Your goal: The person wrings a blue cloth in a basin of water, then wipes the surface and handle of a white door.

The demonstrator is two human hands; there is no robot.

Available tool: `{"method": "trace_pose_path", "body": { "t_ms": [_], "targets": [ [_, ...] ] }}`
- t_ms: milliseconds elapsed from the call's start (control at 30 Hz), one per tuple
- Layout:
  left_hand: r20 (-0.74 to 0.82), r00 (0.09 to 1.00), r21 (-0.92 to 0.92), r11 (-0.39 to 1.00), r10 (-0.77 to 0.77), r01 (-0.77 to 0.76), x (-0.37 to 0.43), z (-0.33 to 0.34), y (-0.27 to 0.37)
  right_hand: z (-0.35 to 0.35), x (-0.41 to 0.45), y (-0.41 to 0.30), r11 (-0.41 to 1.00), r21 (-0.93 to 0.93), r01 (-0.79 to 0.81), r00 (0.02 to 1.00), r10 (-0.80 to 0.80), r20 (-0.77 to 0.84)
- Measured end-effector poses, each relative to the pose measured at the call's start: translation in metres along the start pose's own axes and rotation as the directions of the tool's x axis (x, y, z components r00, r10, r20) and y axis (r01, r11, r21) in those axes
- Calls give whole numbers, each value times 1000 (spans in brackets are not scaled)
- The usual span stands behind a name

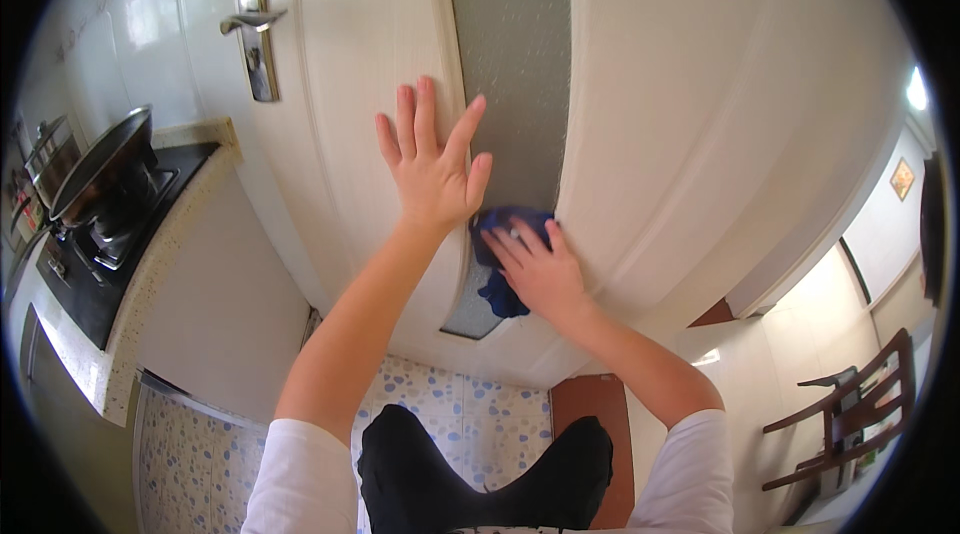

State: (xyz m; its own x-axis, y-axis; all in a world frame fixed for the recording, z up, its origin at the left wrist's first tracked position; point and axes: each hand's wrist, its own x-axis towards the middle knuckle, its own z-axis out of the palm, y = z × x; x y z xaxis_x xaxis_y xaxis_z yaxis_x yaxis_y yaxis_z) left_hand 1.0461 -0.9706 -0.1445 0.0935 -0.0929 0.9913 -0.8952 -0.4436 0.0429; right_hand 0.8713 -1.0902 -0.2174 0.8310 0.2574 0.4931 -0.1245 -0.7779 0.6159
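Note:
My left hand (437,159) rests with spread fingers on the white door (360,129), at the left edge of its frosted glass panel (514,69). Nothing is held in it. Lower and to the right, my right hand (541,264) presses a dark blue cloth (504,294) flat against the lower part of the glass. Its fingers lie over the cloth and look slightly blurred. A metal door handle (255,22) is at the upper left of the door.
On the left, a countertop (150,256) carries a gas stove (97,286) with a wok (105,166) and a pot. Below lies a patterned tile floor (427,384) with a reddish-brown threshold (592,414). A wooden chair (855,414) stands at the right.

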Motion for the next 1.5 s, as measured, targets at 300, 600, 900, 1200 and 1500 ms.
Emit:
{"method": "trace_pose_path", "body": {
  "t_ms": [300, 600, 900, 1200, 1500],
  "targets": [
    [214, 977, -51, 999, 9, 2, 2, -29, 9, -94, 131, 90, 984, -34, -174, 921, 150, -360],
    [123, 978, -258, 957, 170, -134, 51, 10, 54, -155, 163, 164, 966, 38, 256, 943, -240, -230],
    [24, 998, -24, 998, 58, -58, 72, 13, 67, -161, 64, 181, 993, 111, -41, 933, 78, -352],
    [-40, 996, 57, 995, 79, -77, 168, -4, 52, -102, 38, 189, 983, 169, -66, 772, 158, -616],
    [-88, 993, 365, 930, 78, -40, 271, -13, 20, -117, 42, 182, 984, 79, -157, 850, 175, -497]
  ]
}}
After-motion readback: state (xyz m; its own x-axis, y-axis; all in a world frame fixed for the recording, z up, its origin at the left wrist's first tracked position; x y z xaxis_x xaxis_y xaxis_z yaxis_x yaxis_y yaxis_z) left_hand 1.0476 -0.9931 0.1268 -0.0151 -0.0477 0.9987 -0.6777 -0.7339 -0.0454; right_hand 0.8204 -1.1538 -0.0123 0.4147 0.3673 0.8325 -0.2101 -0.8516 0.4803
